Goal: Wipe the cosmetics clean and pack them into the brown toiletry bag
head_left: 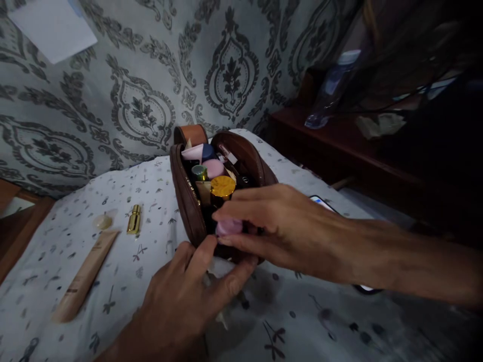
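At the left of the frame, a beige tube point(86, 276) lies slanted on a printed white sheet point(124, 271); a small round clear item point(103, 221) sits just beyond its narrow end, with a gold bottle point(134, 219) to the right. At lower centre, the left hand point(192, 286) is at the near end of an open brown pouch point(188, 221), thumb and forefinger apart; I cannot tell whether they grip it. The pouch, mid-frame, holds a gold-lidded jar point(222, 187) among other cosmetics. The right hand's point(281, 221) fingers are clamped on a pink round item point(229, 228) at the pouch's near end. A phone point(320, 202) lies partly hidden under the right forearm.
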`<state>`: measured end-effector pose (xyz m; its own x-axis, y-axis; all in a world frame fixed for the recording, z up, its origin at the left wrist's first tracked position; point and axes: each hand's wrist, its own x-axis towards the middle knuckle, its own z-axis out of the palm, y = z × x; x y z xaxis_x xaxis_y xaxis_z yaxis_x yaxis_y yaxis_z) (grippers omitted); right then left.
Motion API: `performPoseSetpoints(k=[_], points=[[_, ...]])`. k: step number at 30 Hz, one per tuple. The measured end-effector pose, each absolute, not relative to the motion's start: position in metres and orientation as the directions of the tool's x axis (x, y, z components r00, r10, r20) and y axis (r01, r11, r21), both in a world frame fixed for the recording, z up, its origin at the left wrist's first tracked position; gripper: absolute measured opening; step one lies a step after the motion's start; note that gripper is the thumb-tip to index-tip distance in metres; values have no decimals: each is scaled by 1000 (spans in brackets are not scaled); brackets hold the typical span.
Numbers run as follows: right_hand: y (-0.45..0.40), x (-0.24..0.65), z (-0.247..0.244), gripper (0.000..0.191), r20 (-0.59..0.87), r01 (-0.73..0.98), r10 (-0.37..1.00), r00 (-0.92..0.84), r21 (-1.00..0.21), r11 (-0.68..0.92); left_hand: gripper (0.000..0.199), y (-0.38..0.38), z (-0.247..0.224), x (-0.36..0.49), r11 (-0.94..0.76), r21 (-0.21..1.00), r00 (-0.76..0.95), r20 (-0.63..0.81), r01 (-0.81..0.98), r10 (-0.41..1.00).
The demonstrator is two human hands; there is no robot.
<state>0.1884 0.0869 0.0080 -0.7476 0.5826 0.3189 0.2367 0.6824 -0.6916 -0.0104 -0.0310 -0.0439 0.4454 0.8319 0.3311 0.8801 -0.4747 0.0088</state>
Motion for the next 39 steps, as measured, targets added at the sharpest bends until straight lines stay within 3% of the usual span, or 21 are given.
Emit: performPoseSetpoints(k=[3,7,16,19,23,28,32,39], points=[[81,189,-3,12,265,290,555,-789,-634,716,67,-27,-41,-12,-524,-200,560,330,828,760],[74,192,-2,22,222,333,537,-814,-578,745,68,-28,-41,-12,-519,-257,579,357,815,733],[63,205,7,19,487,307,643,-590,-601,738,44,-63,-59,-41,-567,-94,531,501,818,683],[49,207,5,19,611,241,566,-554,-533,811,41,-65,-65,-59,-524,-22,461,506,852,729],[24,200,-20,27,706,191,430,-562,-395,899,49,-68,-70,-85,-398,77,338,401,914,852],[-5,169,-44,19,529,61,437,-727,-585,809,57,-62,-57,-142,-134,223,38,389,966,921],[-13,131,-52,32,351,34,413,-840,-727,686,42,-30,-39,-212,226,276,-309,310,934,899],[-20,61,-76,23,162,37,446,-880,-913,406,39,23,-64,-271,414,227,-453,161,882,877]])
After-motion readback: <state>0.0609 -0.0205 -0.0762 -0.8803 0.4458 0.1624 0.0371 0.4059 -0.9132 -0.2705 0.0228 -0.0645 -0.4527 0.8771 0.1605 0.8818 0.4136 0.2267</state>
